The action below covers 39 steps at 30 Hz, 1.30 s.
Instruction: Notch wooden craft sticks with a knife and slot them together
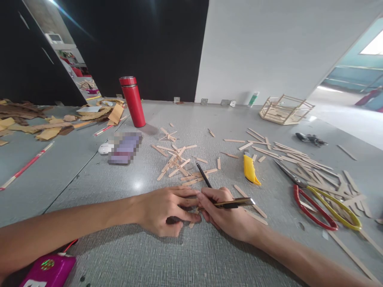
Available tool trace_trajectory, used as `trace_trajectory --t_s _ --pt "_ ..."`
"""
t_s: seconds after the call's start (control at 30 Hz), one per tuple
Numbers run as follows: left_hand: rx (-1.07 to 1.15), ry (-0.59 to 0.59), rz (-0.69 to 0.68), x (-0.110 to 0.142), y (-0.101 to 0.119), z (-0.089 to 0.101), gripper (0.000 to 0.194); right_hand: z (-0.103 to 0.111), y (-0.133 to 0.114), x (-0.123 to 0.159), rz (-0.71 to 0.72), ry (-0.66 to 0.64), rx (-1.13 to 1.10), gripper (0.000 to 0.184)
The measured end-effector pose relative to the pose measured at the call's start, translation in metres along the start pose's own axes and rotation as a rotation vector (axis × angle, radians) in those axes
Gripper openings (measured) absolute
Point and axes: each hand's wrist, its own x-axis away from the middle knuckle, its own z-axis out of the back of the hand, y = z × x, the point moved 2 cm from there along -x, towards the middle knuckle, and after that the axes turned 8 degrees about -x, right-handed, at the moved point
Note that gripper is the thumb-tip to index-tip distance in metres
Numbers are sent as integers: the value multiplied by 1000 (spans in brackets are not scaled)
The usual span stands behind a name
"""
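Note:
My left hand (167, 209) lies on the grey table with its fingers stretched and apart. Its fingertips press near a small wooden stick (192, 224), mostly hidden under the hands. Close against those fingertips, my right hand (229, 217) is closed around a black and gold pen (236, 203), whose writing tip I cannot see. A second thin black pen-like rod (204, 175) points away just beyond my right hand; whether the hand touches it is hidden. Cut stick pieces (176, 161) lie in a loose heap beyond both hands.
To the right lie a yellow utility knife (250, 169), red-and-yellow-handled snips (317, 205) and many sticks (299, 157). A stick frame (285, 111) and glue stick (253, 99) stand farther back. Leftward are a red flask (133, 103), phone (125, 148), cardboard scraps (54, 127) and a purple device (49, 271).

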Motion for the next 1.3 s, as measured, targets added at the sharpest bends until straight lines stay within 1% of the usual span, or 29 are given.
trace_trajectory --t_s 0.13,0.33,0.43,0.57,0.67,0.73,0.83,0.93,1.07,1.17,1.23,1.3 --pt "-4 8 -2 0 0 1 40 -1 -2 -1 16 4 63 47" --pt "-11 12 9 0 0 -2 41 1 -6 2 52 6 152 33" --pt "-10 15 11 1 1 -2 42 3 -6 3 58 -6 162 32" --pt "-16 13 15 1 1 -2 42 3 -6 3 53 -6 62 34" --pt "-23 5 18 2 0 -2 40 3 -1 3 20 14 -53 41" --pt "-43 -3 10 4 -1 -2 35 4 4 4 -19 57 -121 46" --pt "-86 10 -5 6 -1 -1 29 8 12 6 -59 166 -206 51" --pt "-115 42 -30 8 0 1 27 10 16 7 -71 214 -251 49" --pt "-177 123 -84 10 8 2 17 9 15 9 -84 213 -301 44" --pt "-201 215 -90 12 12 2 16 10 16 10 -86 233 -279 45" --pt "-192 301 -54 14 13 3 20 10 19 12 -83 258 -274 45" --pt "-163 416 36 14 14 6 26 10 22 13 -78 280 -303 42"
